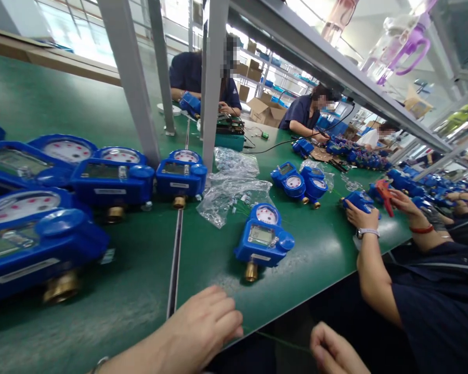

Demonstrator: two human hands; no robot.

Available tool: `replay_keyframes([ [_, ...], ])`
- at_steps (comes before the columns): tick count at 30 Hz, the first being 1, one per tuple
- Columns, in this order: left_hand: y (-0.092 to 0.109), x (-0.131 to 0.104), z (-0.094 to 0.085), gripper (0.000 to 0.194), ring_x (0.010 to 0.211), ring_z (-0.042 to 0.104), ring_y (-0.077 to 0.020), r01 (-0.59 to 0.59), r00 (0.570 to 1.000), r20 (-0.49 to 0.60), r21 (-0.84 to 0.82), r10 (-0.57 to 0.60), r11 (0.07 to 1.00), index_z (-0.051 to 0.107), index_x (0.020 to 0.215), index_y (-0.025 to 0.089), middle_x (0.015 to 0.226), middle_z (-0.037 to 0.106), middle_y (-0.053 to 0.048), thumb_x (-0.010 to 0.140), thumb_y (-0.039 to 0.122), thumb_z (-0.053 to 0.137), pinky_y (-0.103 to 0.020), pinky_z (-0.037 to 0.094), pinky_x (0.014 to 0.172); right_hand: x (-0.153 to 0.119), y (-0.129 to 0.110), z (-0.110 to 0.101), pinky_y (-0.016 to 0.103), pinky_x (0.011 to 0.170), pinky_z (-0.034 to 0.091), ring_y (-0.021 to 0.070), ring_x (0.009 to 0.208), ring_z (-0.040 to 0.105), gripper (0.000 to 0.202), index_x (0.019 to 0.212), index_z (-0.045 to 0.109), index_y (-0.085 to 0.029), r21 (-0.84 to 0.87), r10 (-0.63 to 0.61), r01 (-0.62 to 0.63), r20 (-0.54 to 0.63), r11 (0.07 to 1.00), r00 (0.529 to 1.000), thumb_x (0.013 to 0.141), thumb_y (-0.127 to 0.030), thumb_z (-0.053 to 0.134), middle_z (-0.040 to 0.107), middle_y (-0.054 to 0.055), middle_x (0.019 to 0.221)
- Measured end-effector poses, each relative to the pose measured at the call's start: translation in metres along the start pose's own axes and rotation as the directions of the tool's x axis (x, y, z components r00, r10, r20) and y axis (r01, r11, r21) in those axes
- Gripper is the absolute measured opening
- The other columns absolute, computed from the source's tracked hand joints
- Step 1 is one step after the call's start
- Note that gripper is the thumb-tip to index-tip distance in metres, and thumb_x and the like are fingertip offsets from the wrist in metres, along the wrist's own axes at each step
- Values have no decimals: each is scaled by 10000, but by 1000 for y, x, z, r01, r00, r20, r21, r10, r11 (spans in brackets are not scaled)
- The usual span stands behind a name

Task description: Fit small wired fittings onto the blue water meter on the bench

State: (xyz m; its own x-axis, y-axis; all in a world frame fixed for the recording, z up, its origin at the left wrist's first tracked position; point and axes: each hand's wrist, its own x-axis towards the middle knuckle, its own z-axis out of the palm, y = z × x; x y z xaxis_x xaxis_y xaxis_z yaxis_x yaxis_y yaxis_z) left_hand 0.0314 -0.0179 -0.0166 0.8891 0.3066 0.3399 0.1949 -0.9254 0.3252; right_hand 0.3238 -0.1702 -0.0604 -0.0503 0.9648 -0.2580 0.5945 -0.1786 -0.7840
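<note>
Blue water meters line the green tabletop at nine o'clock. The left hand rests at the tabletop's edge, fingers curled, pinching a thin green wire that stretches to the right hand, fingers closed on it. A lone meter lies at twelve o'clock of them.

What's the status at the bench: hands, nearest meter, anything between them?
Left hand flat on green table, fingers curled. Right hand off the edge, pinching a thin green wire. Nearest blue meter untouched; nothing between.
</note>
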Motion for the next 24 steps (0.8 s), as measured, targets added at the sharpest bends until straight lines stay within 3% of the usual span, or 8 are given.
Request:
replay_keyframes([
  [3,-4,-2,3,202,616,481,-168,85,996,-22,1,-85,996,539,784,193,685,557,-3,925,156,399,-284,343,610,6,-8,3,352,787,472,218,864,609,251,875,600,-214,-264,-92,11,-295,964,951,884,-418,455,644,73,887],
  [6,2,12,11,211,637,503,-169,110,994,14,-55,-109,992,548,790,197,697,573,-6,931,178,394,-283,344,623,21,-39,30,507,1020,335,288,1192,492,323,1184,538,-290,-337,-350,222,-389,915,852,870,-361,506,571,82,1239],
  [11,12,40,29,292,687,535,-177,255,966,50,-361,-254,897,575,748,193,727,587,-23,940,260,365,-282,379,644,48,-76,73,257,645,512,155,745,631,176,999,594,-246,103,-189,312,-606,944,772,912,-310,455,637,23,823],
  [14,16,52,41,291,675,545,-170,481,838,190,-700,-511,528,587,799,184,703,561,-14,927,362,394,-289,431,659,51,-75,62,248,592,462,136,661,573,142,848,622,-230,-3,-141,205,-737,979,661,896,-287,502,566,13,752],
  [16,21,60,49,271,610,531,-145,542,673,396,-838,-625,52,564,945,175,707,537,0,919,391,402,-305,480,646,52,-73,43,259,610,452,140,671,555,149,855,622,-223,-116,-183,148,-778,982,601,905,-273,492,545,19,760],
  [18,28,70,56,274,554,513,-114,455,551,564,-821,-615,-345,489,1098,168,744,540,4,911,360,430,-326,520,642,56,-73,25,276,639,446,150,691,540,153,869,613,-212,-238,-257,108,-793,965,552,916,-267,478,537,27,763],
  [20,33,81,63,302,527,509,-94,347,521,606,-794,-602,-499,428,1171,171,781,557,-4,899,296,468,-336,538,645,63,-73,13,295,659,433,159,697,518,156,871,601,-201,-371,-353,75,-775,926,524,923,-267,469,531,31,753],
  [24,35,98,74,302,481,484,-64,243,533,553,-825,-641,-510,384,1205,215,795,554,5,910,230,445,-298,538,590,81,-73,7,314,666,413,171,705,483,186,874,585,-183,-513,-451,37,-715,857,535,939,-263,430,519,37,745],
])
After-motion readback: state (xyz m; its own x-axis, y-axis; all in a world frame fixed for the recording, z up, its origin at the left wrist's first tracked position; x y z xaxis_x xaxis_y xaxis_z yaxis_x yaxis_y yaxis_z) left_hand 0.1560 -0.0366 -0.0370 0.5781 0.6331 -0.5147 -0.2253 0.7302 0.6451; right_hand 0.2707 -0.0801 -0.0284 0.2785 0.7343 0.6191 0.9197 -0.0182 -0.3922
